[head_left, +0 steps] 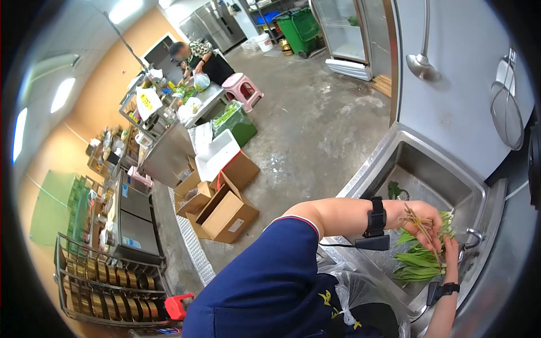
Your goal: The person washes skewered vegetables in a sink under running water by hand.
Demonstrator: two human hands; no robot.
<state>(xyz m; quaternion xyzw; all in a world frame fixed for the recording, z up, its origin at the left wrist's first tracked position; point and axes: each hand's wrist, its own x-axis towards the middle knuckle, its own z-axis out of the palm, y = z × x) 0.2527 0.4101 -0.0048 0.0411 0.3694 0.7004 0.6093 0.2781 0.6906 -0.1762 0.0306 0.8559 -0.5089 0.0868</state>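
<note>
Over the sink (360, 186), my left hand (424, 221) is closed around a bundle of thin brown strands (416, 218) with a yellowish tie on it. Close beside it, my right hand (451, 249) touches the stem ends of leafy greens (420, 266); its fingers are partly hidden, so their grip is unclear. The long green leaves spread in the basin below both hands. A dark green leaf (393, 189) lies farther up the basin. A curved metal faucet (475, 238) stands just right of my right hand.
A ladle (422, 67) and a wire strainer (506, 115) hang on the panel behind the sink. Cardboard boxes (230, 217) stand on the floor to the left. At a far table, a person (194, 59) handles a plastic bag (201, 81) near a pink stool (242, 89).
</note>
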